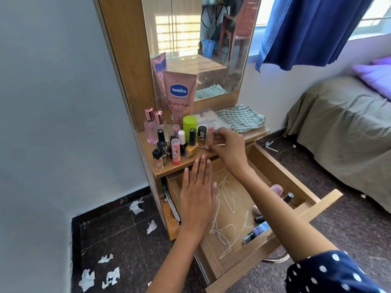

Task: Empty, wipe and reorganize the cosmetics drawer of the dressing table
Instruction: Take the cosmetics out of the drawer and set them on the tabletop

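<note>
The wooden drawer of the dressing table stands pulled out, its floor marked with white scribbles. A few cosmetics still lie at its front right: a dark bottle, a pink-capped item and a dark tube. On the tabletop stand several nail polishes, lip balms, pink perfume bottles, a green container and a Vaseline tube. My right hand pinches a small clear pink tube standing on the tabletop. My left hand hovers flat and empty over the drawer's back left.
A striped cloth and a clear plastic box lie on the tabletop's right side under the mirror. Torn white paper scraps litter the dark floor at left. A bed stands to the right.
</note>
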